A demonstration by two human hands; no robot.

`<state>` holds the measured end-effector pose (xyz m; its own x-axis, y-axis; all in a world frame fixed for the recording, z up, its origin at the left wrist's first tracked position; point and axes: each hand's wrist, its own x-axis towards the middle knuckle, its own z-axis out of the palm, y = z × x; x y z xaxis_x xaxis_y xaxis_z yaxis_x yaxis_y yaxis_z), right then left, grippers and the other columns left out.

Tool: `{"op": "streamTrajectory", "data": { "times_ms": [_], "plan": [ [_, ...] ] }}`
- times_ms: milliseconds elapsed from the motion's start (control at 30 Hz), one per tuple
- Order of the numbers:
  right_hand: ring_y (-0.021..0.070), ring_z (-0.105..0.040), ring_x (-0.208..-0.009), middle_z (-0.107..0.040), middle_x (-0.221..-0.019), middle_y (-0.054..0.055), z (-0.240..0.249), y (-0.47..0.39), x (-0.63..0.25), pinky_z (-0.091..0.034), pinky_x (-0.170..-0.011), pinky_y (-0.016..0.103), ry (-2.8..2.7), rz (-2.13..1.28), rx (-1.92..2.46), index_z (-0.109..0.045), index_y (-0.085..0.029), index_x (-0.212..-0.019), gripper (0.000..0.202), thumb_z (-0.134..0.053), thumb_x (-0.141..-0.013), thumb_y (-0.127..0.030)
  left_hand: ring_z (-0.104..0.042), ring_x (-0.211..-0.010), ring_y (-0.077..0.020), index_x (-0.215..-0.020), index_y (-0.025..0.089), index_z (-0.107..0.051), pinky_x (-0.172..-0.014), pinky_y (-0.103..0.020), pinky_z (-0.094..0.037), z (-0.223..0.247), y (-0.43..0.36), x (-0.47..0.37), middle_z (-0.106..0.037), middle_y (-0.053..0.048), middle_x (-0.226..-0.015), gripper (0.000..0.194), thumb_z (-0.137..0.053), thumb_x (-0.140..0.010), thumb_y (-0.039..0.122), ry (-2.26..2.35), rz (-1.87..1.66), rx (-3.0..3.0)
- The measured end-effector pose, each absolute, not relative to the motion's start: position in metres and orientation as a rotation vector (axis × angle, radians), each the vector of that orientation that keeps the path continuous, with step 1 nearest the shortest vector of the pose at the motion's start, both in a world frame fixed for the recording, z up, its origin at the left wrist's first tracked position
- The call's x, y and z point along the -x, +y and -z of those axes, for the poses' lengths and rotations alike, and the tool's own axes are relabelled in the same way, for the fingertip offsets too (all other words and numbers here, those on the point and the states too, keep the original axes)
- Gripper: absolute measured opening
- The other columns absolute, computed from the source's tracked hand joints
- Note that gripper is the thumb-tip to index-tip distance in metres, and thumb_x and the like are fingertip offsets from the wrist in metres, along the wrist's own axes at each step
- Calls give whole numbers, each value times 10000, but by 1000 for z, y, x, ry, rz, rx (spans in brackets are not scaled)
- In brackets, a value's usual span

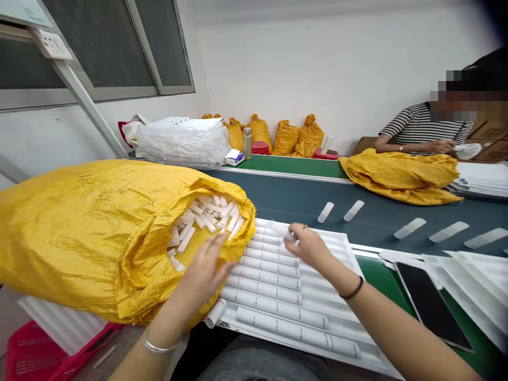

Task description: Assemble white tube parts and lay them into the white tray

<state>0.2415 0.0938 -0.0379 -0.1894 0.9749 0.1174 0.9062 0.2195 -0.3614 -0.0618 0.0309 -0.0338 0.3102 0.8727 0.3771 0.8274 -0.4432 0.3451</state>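
Note:
A large yellow woven sack [95, 211] lies on its side at the left, its mouth toward me, full of short white plastic tubes [186, 241]. My left hand [204, 272] is at the lower rim of that mouth, fingers stretched out and holding nothing. My right hand [311, 247] pinches a white tube [279, 228], blurred by motion, above the far end of a ribbed white tray [333, 286]. Printed white tubes [270, 270] lie end to end in the tray's grooves. One loose tube [215, 313] sits by the sack's lower edge.
Beyond the tray runs a dark conveyor belt [286, 196] carrying several capped tubes [325, 212]. A phone [432, 304] and stacked white trays [476, 296] lie at right. Across the belt sits a person in a striped top [413, 127] behind a yellow sack [400, 174]. A pink basket [35, 349] stands lower left.

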Motion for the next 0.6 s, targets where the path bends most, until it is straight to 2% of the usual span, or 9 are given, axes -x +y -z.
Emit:
{"op": "streamTrajectory", "data": {
  "times_ms": [100,200,333,467,533,600],
  "plan": [
    [207,-593,-885,-649,-956,118,43,149,-262,-446,-789,310,-1981,-272,2003,-600,-116,-1072,252,-479,-906,-263,-506,-1235,-254,-1279,125,-525,-1078,-385,-374,29,62,101,-583,-141,-1284,401,-415,-941,312,2034,-526,-2273],
    [187,-615,-868,-647,-967,109,47,183,-278,-487,-780,327,-1895,-368,2215,-614,-94,-1019,247,-528,-926,-305,-582,-1113,-283,-1116,81,-623,-997,-391,-420,35,98,128,-647,-180,-1150,326,-398,-921,211,2162,-332,-2155],
    [152,-630,-841,-648,-988,47,44,195,-287,-529,-765,341,-1896,-519,2384,-619,-128,-1020,272,-588,-911,-374,-609,-1053,-249,-1065,108,-628,-949,-394,-442,57,131,139,-660,-142,-1095,245,-512,-910,259,2177,-109,-2068],
    [204,-632,-782,-666,-894,144,23,169,-288,-478,-682,334,-1938,-505,2444,-654,-80,-879,315,-552,-903,-377,-623,-980,-211,-1040,130,-618,-901,-441,-476,76,140,140,-654,-78,-1061,289,-599,-883,372,2181,-2,-1980],
    [223,-630,-760,-677,-840,156,12,133,-285,-437,-651,324,-2035,-514,2359,-669,-107,-778,297,-525,-893,-340,-639,-951,-231,-972,130,-646,-883,-420,-481,76,139,138,-677,-91,-999,229,-632,-848,323,2139,-46,-1984],
    [205,-625,-708,-686,-767,93,10,82,-281,-417,-627,298,-2182,-613,2225,-665,-165,-686,219,-581,-832,-305,-638,-981,-263,-959,134,-666,-905,-398,-468,70,134,133,-692,-118,-1004,188,-637,-805,237,2055,-168,-2043]
  ]
}}
